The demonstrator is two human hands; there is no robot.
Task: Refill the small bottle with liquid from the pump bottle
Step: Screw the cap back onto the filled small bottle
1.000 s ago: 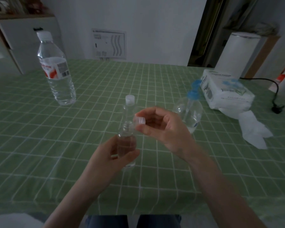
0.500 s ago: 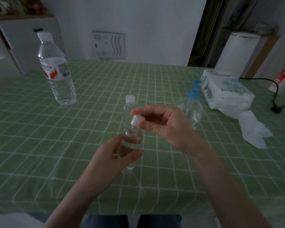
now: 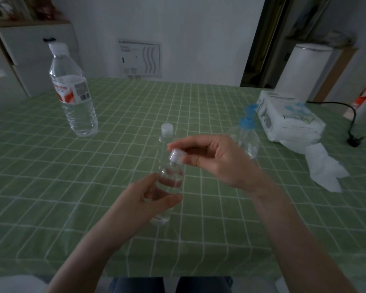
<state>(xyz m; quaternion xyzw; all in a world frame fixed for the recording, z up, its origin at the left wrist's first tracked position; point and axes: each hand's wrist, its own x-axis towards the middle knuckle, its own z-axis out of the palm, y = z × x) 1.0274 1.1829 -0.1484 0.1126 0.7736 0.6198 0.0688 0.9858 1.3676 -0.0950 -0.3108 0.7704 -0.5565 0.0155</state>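
Observation:
My left hand (image 3: pixel 145 198) grips a small clear bottle (image 3: pixel 169 178) around its body, holding it upright and slightly tilted just over the green checked tablecloth. My right hand (image 3: pixel 215 158) pinches the bottle's white cap (image 3: pixel 177 155) between thumb and fingers, right at the bottle's neck. The clear pump bottle (image 3: pixel 248 138) with a blue pump head stands behind my right hand, partly hidden by it. A second small clear bottle (image 3: pixel 165 132) with a white cap stands just behind the held one.
A large water bottle (image 3: pixel 74 92) with a red and white label stands at the back left. A white tissue pack (image 3: pixel 290 118) with loose tissue (image 3: pixel 323 172) lies at the right, a black cable (image 3: pixel 352 117) beyond it. The table's near edge (image 3: pixel 178 273) runs above my lap.
My right hand has brought the white cap from beside the bottle's open neck onto it. The left hand has kept its grip and shifted the bottle slightly right.

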